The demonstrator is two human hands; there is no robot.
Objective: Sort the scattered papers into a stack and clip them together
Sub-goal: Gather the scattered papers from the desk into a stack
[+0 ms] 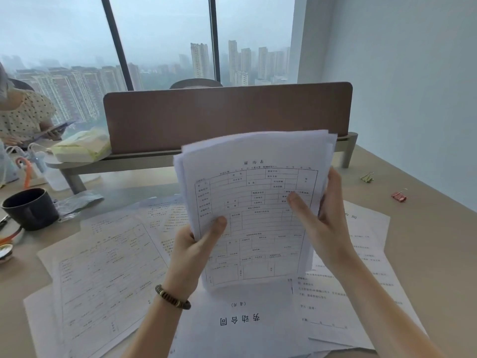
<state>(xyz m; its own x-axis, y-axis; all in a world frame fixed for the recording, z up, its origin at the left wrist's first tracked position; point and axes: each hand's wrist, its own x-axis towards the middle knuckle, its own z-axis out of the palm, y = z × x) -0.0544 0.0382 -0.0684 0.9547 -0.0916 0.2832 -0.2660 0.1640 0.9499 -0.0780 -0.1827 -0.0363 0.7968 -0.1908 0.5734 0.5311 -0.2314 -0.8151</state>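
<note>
Desk (426, 254) beneath the grip carries loose sheets (108, 267) not yet gathered. Held above them, the paper stack (258, 202) is pinched by left hand (193, 244) and right hand (325, 223). Edges uneven: clipping now risks misaligned pages. Binder clips (398, 196) lie right, apart.

- A beige table (426, 254) carries loose printed sheets (103, 267) (some overlapping).
- A dark mug (31, 208) sits left.
- A green binder clip (367, 177) and a pink binder clip (399, 196) lie right.
</note>
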